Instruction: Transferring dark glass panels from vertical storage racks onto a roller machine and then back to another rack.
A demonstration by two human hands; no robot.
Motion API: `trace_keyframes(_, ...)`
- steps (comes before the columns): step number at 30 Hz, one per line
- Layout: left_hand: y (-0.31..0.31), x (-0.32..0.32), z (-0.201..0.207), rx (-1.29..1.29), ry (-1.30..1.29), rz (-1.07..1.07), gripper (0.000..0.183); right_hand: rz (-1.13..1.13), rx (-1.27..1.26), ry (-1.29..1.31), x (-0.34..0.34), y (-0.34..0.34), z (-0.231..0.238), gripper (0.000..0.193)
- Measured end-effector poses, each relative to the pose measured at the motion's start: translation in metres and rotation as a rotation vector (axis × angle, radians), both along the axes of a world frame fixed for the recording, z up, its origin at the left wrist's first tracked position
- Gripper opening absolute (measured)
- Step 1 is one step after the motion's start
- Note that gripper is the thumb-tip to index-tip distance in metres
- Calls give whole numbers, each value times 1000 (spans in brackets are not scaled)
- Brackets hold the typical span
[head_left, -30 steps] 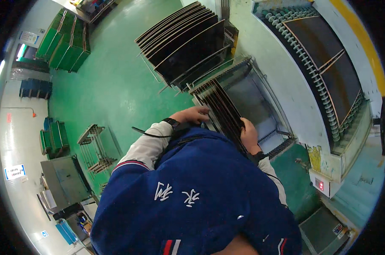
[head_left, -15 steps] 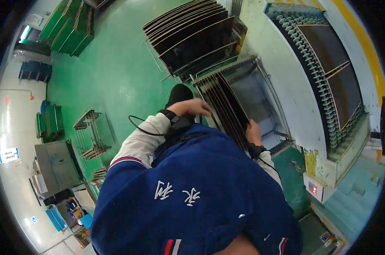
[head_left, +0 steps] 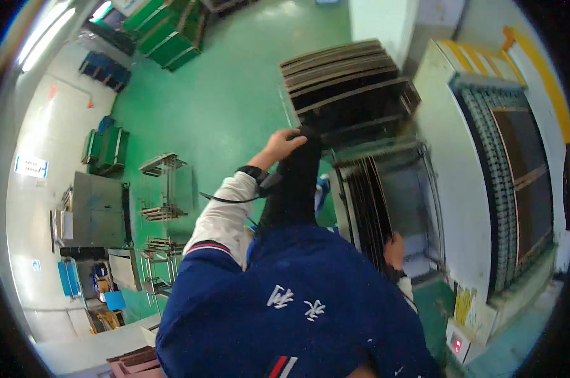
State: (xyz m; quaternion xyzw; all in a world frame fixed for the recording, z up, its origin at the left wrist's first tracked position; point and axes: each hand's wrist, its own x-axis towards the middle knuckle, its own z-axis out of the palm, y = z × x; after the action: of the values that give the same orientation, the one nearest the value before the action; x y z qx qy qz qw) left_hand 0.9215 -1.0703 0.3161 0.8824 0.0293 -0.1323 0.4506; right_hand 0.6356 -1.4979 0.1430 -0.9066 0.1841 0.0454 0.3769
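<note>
my left hand (head_left: 284, 145) gripped the top edge of a panel (head_left: 294, 189) raised before me — stacked panels (head_left: 348, 82) lay beyond it, the panel rack (head_left: 386, 208) to its right, my right hand (head_left: 395, 247) at that rack's near edge.

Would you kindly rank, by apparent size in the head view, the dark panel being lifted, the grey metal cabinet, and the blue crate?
1. Dark panel, though nearness inflates it.
2. Grey metal cabinet.
3. Blue crate.

Single head-worn fisheye view, steeply downward, close over the person's torso
</note>
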Motion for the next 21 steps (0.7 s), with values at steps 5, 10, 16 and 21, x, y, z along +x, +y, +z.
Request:
trace_keyframes(5,5,29,23,-177,54,76,61,-2,127,81,-2,-3,-12,27)
trace_keyframes(10,11,46,31,-378,270,206,72,42,-3,200,11,9,57,35)
trace_keyframes(16,-2,48,75,-246,163,186,72,42,-85,-301,-1,3,0,26)
trace_keyframes(21,7,48,68,-431,152,171,60,-187,414,229,0,-18,-28,25)
